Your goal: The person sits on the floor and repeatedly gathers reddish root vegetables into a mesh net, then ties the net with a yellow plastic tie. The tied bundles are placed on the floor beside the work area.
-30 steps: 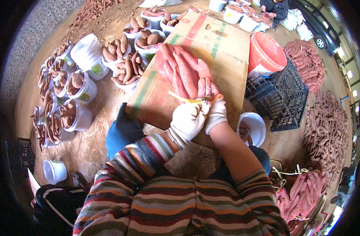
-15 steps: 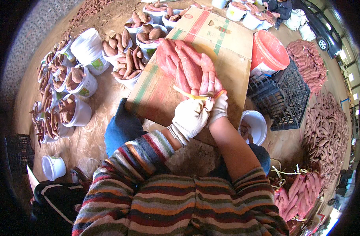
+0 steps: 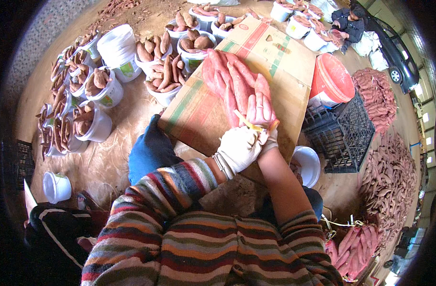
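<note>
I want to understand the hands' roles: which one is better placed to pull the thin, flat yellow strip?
Probably the left hand, in a white fabric glove: it curls close beside the strip, while the right hand has its fingers stretched out against the pink mesh bag of sweet potatoes.

Right of our hands [image 3: 239, 148] we see a red bucket [image 3: 339, 78], a black crate [image 3: 354, 136] and, farther off, a dark car [image 3: 400, 59].

The bag [image 3: 233, 80] is made of net-like mesh; the glove [image 3: 239, 148] is knitted in matt cloth; matt cardboard is seen in the board [image 3: 289, 66]; smooth plastic is shown by the tub [image 3: 335, 78].
</note>
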`<action>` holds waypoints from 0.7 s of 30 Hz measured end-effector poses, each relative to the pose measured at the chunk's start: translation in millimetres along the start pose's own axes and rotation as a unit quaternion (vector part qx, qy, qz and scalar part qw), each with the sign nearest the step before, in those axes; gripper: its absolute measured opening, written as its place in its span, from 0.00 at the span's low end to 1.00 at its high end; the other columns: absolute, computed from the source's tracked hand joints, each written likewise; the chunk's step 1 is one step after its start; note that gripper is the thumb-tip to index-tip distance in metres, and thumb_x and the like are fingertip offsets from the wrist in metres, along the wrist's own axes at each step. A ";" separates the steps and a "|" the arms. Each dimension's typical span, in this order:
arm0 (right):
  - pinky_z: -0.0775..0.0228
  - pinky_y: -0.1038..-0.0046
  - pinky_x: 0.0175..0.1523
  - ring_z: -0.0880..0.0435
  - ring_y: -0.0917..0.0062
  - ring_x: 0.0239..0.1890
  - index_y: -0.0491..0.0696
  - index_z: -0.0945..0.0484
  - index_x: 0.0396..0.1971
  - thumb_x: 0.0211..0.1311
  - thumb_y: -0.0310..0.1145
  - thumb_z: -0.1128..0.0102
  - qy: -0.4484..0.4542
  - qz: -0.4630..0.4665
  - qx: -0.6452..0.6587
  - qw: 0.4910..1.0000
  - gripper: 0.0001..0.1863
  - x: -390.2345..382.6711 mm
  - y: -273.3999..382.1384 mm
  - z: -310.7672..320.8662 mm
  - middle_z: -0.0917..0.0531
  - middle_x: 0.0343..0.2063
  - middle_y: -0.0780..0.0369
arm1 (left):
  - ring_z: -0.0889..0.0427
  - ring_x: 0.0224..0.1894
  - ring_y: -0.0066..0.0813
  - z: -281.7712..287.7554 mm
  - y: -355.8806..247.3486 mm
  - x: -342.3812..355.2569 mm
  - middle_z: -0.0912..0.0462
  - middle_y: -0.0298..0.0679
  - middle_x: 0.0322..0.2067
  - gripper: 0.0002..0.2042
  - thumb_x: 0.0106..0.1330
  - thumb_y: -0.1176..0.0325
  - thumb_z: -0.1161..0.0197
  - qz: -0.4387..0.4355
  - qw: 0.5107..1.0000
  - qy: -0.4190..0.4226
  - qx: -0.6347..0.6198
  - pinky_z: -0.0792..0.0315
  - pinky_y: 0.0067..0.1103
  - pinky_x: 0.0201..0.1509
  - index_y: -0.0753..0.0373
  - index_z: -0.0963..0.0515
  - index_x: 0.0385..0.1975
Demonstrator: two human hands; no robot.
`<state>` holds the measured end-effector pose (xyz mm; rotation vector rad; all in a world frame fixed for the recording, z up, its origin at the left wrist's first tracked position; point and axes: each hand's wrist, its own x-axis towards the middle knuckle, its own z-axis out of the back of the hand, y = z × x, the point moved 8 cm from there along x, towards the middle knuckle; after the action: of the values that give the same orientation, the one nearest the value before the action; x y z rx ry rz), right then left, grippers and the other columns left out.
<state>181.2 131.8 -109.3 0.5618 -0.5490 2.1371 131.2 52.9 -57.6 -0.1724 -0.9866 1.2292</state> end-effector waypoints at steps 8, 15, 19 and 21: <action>0.30 0.58 0.54 0.24 0.49 0.48 0.36 0.29 0.52 0.52 0.55 0.58 -0.121 0.027 0.038 0.992 0.38 6.4 -12.8 -3.5 0.26 0.47 0.43 | 0.20 0.23 0.44 -3.2 -4.2 0.4 0.20 0.45 0.21 0.14 0.67 0.56 0.48 -0.004 1.000 -0.002 -0.014 0.26 0.36 0.29 0.57 0.20 0.27; 0.32 0.62 0.58 0.23 0.65 0.51 0.45 0.24 0.48 0.51 0.47 0.41 -0.225 0.086 0.071 0.968 0.27 16.3 16.2 31.2 0.21 0.49 0.57 | 0.21 0.22 0.46 8.6 -3.9 2.6 0.20 0.46 0.21 0.16 0.67 0.55 0.50 0.034 0.999 0.006 -0.029 0.26 0.37 0.29 0.56 0.20 0.26; 0.33 0.65 0.58 0.26 0.69 0.56 0.48 0.24 0.51 0.56 0.43 0.42 -0.185 0.132 0.075 0.971 0.24 36.3 33.9 58.8 0.23 0.53 0.59 | 0.21 0.22 0.46 7.6 -2.8 2.2 0.20 0.45 0.20 0.15 0.66 0.55 0.48 0.044 0.998 0.037 -0.031 0.27 0.37 0.28 0.57 0.19 0.26; 0.34 0.67 0.59 0.27 0.69 0.58 0.48 0.25 0.53 0.58 0.40 0.44 -0.075 0.114 0.103 0.985 0.23 52.4 37.4 56.2 0.26 0.57 0.59 | 0.21 0.23 0.45 9.2 -4.3 1.5 0.20 0.45 0.20 0.15 0.66 0.56 0.48 0.034 0.999 0.029 -0.022 0.27 0.37 0.28 0.58 0.19 0.26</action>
<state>133.2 111.8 -41.4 0.8144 -0.4976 2.3989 127.7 49.0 -48.8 -0.2767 -0.9640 1.2593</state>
